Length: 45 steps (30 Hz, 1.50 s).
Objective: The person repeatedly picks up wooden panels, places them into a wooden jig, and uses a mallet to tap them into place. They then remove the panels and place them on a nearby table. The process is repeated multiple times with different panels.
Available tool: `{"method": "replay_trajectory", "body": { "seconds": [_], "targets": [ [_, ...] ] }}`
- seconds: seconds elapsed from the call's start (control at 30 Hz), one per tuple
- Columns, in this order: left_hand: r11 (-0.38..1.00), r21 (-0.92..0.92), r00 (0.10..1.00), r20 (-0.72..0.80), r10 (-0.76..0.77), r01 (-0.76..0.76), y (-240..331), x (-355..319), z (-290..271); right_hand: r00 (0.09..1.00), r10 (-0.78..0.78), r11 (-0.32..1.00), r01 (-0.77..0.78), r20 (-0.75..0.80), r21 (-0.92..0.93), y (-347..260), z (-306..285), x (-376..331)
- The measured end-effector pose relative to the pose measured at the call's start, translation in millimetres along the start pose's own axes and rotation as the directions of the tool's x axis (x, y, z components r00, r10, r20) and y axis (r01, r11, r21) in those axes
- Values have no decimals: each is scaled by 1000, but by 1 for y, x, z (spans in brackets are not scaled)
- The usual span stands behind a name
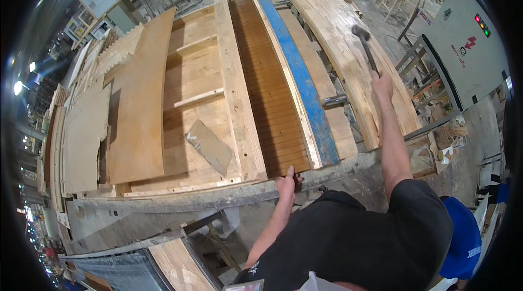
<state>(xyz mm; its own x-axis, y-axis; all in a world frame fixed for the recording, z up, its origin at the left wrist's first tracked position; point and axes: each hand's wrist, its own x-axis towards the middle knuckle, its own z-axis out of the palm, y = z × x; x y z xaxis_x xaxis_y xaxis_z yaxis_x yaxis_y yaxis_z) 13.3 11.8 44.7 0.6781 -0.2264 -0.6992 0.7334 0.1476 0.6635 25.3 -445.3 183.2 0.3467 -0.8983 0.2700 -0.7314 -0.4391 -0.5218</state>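
Workbench (180,201), grey, dusty near edge. On it:
- ribbed brown panel (269,100), centre, running near to far
- blue plank (299,73), just right of the panel
- pale timber rail (235,89), just left of the panel
- plywood sheet (140,105), further left
- grey scrap (210,146), near left of the rail

Left hand (287,185): gripping the panel's near end.
Right hand (381,84): closed around a hammer (365,46), head raised over the light boards (338,40) on the right.
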Motion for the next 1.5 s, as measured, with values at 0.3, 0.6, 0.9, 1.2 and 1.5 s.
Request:
{"method": "replay_trajectory", "body": {
  "seconds": [0.3, 0.6, 0.9, 1.2, 1.5],
  "targets": [
    [983, -118, 990, -32, 134, -137, -13, 10, 6, 966, -255, 931, 256, 41, -259, 110, -34, -26],
    [841, -494, 954, -289, 81, -221, -36, 32, 11, 955, -239, 942, 272, 173, -198, 121, -17, 20],
    [731, -605, 935, -331, 129, -316, -46, 49, 11, 861, -180, 922, 316, 475, -223, 124, -59, 29],
    [735, -520, 870, -454, 192, -434, -3, -116, 14, 526, -463, 772, -157, 713, 617, -103, -49, -52],
    [699, -289, 374, -927, -33, -654, -68, -320, -10, 314, -338, 537, -710, 887, 455, -219, 165, -123]
  ]
}}
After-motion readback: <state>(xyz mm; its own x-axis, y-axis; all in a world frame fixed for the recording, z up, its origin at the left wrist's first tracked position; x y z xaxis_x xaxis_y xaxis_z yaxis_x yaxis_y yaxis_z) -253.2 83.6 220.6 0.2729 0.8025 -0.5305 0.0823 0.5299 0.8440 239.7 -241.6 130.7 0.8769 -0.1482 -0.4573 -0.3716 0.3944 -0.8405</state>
